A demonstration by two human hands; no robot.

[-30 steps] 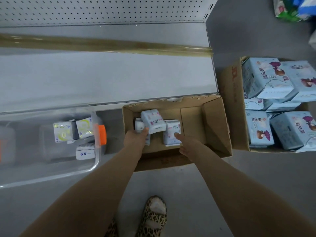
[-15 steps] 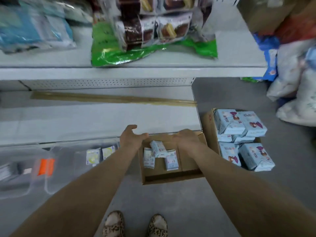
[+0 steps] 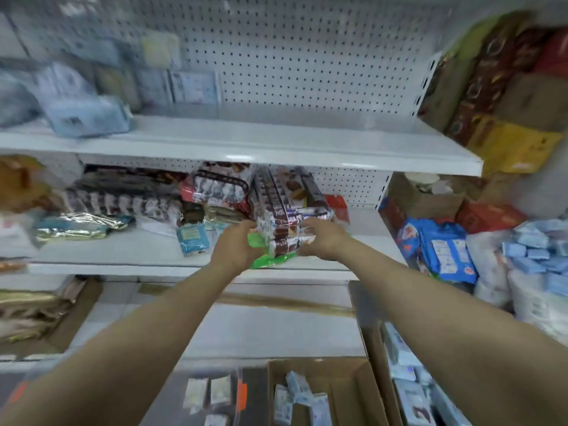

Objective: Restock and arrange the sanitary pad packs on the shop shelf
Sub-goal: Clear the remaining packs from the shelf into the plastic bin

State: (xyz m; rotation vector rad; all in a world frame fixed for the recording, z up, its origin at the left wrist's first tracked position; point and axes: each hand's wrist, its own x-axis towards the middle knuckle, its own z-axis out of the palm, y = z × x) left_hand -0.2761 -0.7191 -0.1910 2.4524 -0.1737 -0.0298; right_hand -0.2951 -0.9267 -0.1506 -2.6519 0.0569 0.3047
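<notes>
A brown-and-white snack multipack (image 3: pixel 282 229), set on a green bag (image 3: pixel 270 261) on the middle shelf (image 3: pixel 123 247), is gripped by the left hand (image 3: pixel 235 249) and right hand (image 3: pixel 322 241), with fingers curled round its sides. Small sanitary pad packs (image 3: pixel 296 392) are seen in the open cardboard box (image 3: pixel 347 395) below.

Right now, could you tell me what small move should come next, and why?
Probably lift the snack packs off the shelf: the left hand and right hand grip them, and the pads lie in the box below.
</notes>
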